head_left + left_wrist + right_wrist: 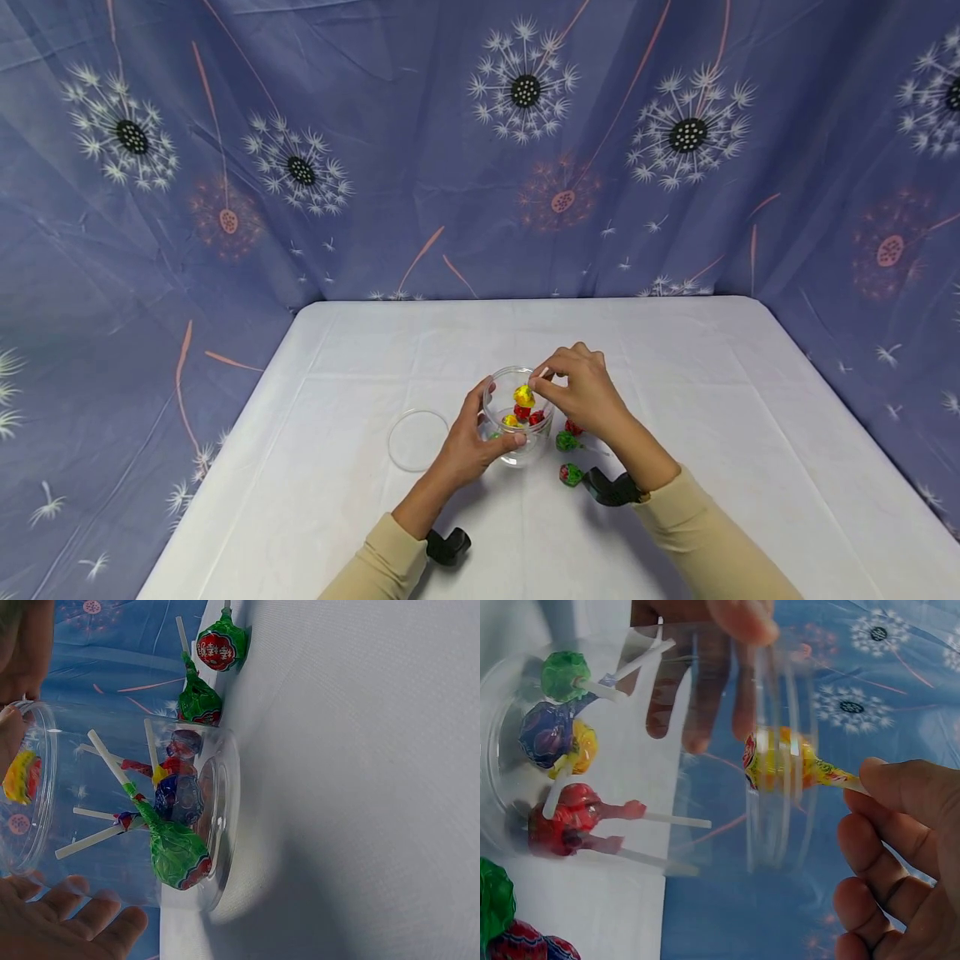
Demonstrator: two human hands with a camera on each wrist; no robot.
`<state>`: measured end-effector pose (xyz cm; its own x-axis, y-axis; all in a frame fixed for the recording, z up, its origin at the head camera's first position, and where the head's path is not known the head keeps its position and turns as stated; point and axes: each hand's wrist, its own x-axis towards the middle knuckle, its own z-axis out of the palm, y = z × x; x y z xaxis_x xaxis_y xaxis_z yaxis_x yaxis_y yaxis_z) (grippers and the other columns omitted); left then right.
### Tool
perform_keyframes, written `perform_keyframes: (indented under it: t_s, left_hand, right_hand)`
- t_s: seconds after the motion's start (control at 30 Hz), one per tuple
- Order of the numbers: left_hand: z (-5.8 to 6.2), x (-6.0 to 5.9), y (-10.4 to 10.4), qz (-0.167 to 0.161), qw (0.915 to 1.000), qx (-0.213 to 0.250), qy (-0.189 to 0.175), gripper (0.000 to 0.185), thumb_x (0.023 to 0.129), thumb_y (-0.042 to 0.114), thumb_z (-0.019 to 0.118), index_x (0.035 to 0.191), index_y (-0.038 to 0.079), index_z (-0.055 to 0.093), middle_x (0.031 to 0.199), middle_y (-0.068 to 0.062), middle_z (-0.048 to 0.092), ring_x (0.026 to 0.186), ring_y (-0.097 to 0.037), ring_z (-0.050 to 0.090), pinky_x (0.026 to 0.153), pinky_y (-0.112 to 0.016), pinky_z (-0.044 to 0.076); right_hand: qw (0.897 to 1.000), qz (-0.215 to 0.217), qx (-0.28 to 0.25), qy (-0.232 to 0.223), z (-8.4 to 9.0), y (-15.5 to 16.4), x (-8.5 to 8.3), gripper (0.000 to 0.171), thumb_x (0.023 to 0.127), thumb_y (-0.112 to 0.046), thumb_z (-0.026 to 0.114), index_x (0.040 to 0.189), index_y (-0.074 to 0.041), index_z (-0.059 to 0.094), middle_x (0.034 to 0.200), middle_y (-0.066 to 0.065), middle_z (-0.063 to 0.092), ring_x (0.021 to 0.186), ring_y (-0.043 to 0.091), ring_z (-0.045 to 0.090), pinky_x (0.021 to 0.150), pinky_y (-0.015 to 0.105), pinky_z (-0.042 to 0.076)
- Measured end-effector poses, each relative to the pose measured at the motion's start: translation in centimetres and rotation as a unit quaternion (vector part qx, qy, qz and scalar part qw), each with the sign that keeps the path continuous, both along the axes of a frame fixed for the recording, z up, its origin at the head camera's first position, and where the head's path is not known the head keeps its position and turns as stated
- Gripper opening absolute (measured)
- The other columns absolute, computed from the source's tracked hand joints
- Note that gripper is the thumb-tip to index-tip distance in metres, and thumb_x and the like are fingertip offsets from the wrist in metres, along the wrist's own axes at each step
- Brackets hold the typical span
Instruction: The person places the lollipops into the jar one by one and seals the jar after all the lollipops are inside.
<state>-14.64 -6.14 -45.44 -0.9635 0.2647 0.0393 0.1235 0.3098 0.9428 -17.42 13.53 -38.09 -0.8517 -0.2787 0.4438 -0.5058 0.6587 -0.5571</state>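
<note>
A clear plastic jar [516, 457] stands on the table in the head view, with my left hand [467, 448] gripping it near the rim, thumb in front and fingers behind. Between thumb and forefinger, my right hand [587, 390] pinches the stick of a yellow-wrapped lollipop [784, 761]. Its candy end hangs down inside the jar's mouth. Lower in the jar lie several lollipops, among them a green one [564, 675], a purple one [546, 735] and red ones [577, 806], their sticks pointing various ways.
Right of the jar lie a green lollipop [566, 441], a green-and-red one [571, 475] and a red one [573, 427] partly behind my right wrist. A clear round lid [389, 440] lies to the left on the white tablecloth [300, 500]. A patterned blue curtain [420, 167] hangs behind.
</note>
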Motion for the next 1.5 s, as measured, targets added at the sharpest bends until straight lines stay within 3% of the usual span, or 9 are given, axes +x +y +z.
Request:
perform_keyframes:
  t_s: [0.23, 0.53, 0.63, 0.8, 0.9, 1.17, 1.5]
  left_hand:
    - [0.1, 0.0, 0.0, -0.001, 1.0000, 0.007, 0.002, 0.095, 0.078, 0.043, 0.075, 0.150, 0.023, 0.017, 0.155, -0.003, 0.028, 0.142, -0.023, 0.030, 0.117, -0.048, 0.026]
    - [0.1, 0.1, -0.1, -0.009, 0.9997, 0.018, 0.010, 0.092, 0.080, 0.031, 0.075, 0.151, 0.021, 0.016, 0.155, -0.009, 0.027, 0.142, -0.029, 0.029, 0.115, -0.052, 0.027]
    - [0.8, 0.4, 0.0, -0.013, 0.9997, 0.019, 0.008, 0.092, 0.081, 0.025, 0.075, 0.151, 0.017, 0.015, 0.155, -0.014, 0.026, 0.142, -0.032, 0.027, 0.114, -0.055, 0.026]
    - [3.1, 1.3, 0.0, -0.020, 0.9996, 0.020, 0.005, 0.091, 0.082, 0.018, 0.073, 0.151, 0.007, 0.015, 0.154, -0.021, 0.025, 0.142, -0.037, 0.026, 0.114, -0.056, 0.026]
    - [3.6, 1.5, 0.0, -0.019, 0.9997, 0.014, 0.006, 0.089, 0.083, 0.018, 0.073, 0.150, 0.005, 0.016, 0.153, -0.021, 0.026, 0.141, -0.037, 0.027, 0.113, -0.056, 0.027]
    - [0.4, 0.2, 0.1, -0.006, 0.9999, 0.005, 0.015, 0.092, 0.081, 0.026, 0.074, 0.151, 0.017, 0.016, 0.154, -0.013, 0.028, 0.142, -0.031, 0.029, 0.114, -0.054, 0.027]
    - [0.0, 0.1, 0.1, -0.001, 0.9999, 0.007, 0.013, 0.091, 0.080, 0.038, 0.074, 0.150, 0.022, 0.018, 0.154, -0.007, 0.029, 0.141, -0.029, 0.032, 0.115, -0.053, 0.027]
  right_hand:
    - [0.999, -0.006, 0.054, 0.002, -0.6, -1.2, -0.8, 0.005, 0.079, -0.021, 0.073, 0.075, -0.018, 0.072, 0.074, -0.005, 0.065, 0.079, 0.015, 0.050, 0.077, 0.038, 0.031]
    - [0.992, -0.019, 0.123, 0.029, -1.3, -1.9, -1.0, 0.011, 0.077, -0.026, 0.076, 0.071, -0.019, 0.070, 0.073, -0.006, 0.064, 0.078, 0.016, 0.049, 0.076, 0.039, 0.034]
    - [0.989, -0.024, 0.142, 0.040, -1.5, -2.1, -1.1, 0.013, 0.076, -0.028, 0.077, 0.070, -0.020, 0.069, 0.074, -0.007, 0.064, 0.078, 0.016, 0.047, 0.076, 0.040, 0.034]
    - [0.987, -0.021, 0.152, 0.043, -1.7, -2.3, -1.1, 0.009, 0.075, -0.028, 0.078, 0.073, -0.022, 0.073, 0.076, -0.007, 0.064, 0.076, 0.014, 0.043, 0.076, 0.040, 0.033]
    - [0.988, -0.016, 0.147, 0.043, -1.7, -2.2, -1.0, 0.009, 0.076, -0.029, 0.078, 0.078, -0.021, 0.075, 0.076, -0.007, 0.064, 0.076, 0.013, 0.043, 0.076, 0.040, 0.032]
    - [0.995, -0.003, 0.091, 0.046, -1.2, -1.2, -0.5, 0.012, 0.078, -0.027, 0.076, 0.085, -0.018, 0.073, 0.078, -0.005, 0.064, 0.077, 0.013, 0.046, 0.078, 0.038, 0.032]
    - [0.995, -0.013, 0.054, 0.080, -0.6, 0.9, 0.8, 0.013, 0.076, -0.024, 0.078, 0.086, -0.017, 0.073, 0.076, -0.002, 0.063, 0.073, 0.012, 0.043, 0.074, 0.035, 0.030]
